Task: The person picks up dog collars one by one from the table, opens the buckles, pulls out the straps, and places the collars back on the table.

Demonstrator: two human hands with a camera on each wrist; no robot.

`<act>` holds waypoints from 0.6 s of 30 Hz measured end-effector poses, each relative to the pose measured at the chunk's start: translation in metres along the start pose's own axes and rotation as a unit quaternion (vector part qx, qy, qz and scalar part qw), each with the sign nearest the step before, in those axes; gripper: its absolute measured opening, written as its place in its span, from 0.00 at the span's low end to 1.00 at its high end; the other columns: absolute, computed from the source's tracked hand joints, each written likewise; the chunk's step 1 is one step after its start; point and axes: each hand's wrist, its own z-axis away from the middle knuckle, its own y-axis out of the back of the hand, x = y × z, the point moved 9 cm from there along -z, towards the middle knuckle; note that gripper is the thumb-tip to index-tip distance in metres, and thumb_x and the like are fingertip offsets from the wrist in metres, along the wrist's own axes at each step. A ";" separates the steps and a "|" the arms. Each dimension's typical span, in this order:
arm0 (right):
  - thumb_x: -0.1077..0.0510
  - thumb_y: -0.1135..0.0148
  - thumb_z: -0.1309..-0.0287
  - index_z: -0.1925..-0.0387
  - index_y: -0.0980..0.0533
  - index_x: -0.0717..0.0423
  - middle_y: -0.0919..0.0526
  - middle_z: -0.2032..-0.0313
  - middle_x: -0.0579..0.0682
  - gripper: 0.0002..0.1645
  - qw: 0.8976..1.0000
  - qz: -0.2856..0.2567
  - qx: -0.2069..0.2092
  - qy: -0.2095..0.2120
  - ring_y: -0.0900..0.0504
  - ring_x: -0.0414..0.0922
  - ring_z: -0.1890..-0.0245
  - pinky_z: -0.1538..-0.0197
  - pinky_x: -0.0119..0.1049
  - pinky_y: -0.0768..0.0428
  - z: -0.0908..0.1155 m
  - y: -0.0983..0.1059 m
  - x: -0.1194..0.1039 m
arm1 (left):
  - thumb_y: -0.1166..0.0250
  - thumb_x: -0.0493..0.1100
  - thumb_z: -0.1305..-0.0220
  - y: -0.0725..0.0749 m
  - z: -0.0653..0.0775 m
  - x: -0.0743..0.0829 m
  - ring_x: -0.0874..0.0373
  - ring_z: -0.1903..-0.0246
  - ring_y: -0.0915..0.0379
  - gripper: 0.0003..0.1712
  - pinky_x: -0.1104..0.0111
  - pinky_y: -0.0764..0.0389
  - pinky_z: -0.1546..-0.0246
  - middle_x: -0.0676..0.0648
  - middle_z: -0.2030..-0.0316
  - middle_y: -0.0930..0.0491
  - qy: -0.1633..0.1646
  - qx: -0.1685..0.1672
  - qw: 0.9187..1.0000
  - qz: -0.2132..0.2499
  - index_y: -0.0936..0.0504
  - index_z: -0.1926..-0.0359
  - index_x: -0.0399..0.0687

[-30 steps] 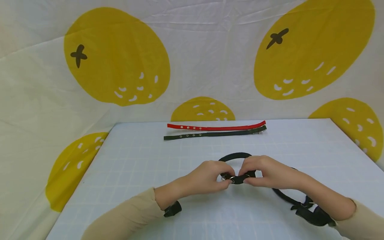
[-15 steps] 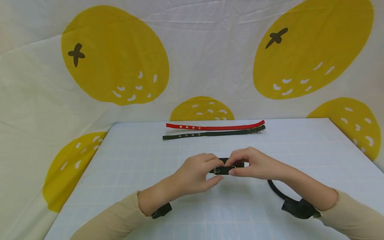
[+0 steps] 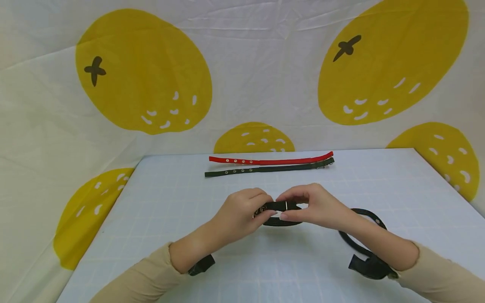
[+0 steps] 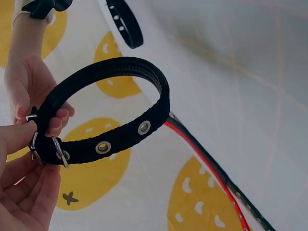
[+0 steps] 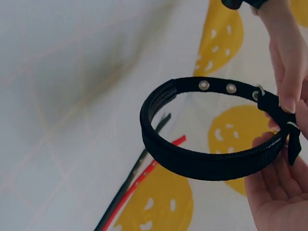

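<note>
A black collar [image 4: 122, 144], buckled into a loop with metal eyelets along its strap, is held up over the table between both hands. My left hand [image 3: 246, 210] pinches it by the buckle [image 4: 36, 144], thumb on the near side. At the strap's end, my right hand [image 3: 316, 204] grips the band between thumb and fingers; in the right wrist view its fingers [image 5: 281, 175] lie behind the band. The short strap tip [image 5: 293, 144] sticks out beside the right fingers.
A second black collar [image 3: 369, 210], also looped, lies on the table under the right forearm. Farther back, a red collar [image 3: 280, 161] and a dark green collar [image 3: 273, 169] lie straight, side by side. A cloth with yellow fruit prints [image 3: 144, 71] hangs behind the table [image 3: 170, 189].
Both hands have moved left and slightly away from me with the looped collar, turning it over. The left fingers, looser half a second ago, now pinch the buckle end.
</note>
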 end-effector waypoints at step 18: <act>0.63 0.29 0.54 0.60 0.19 0.58 0.16 0.64 0.48 0.15 0.995 -0.030 0.097 0.018 0.18 0.42 0.69 0.63 0.35 0.18 0.003 0.007 -0.006 | 0.30 0.36 0.47 0.007 0.009 -0.021 0.67 0.69 0.26 0.07 0.79 0.24 0.66 0.52 0.69 0.18 0.069 0.049 0.983 0.161 0.18 0.65 0.42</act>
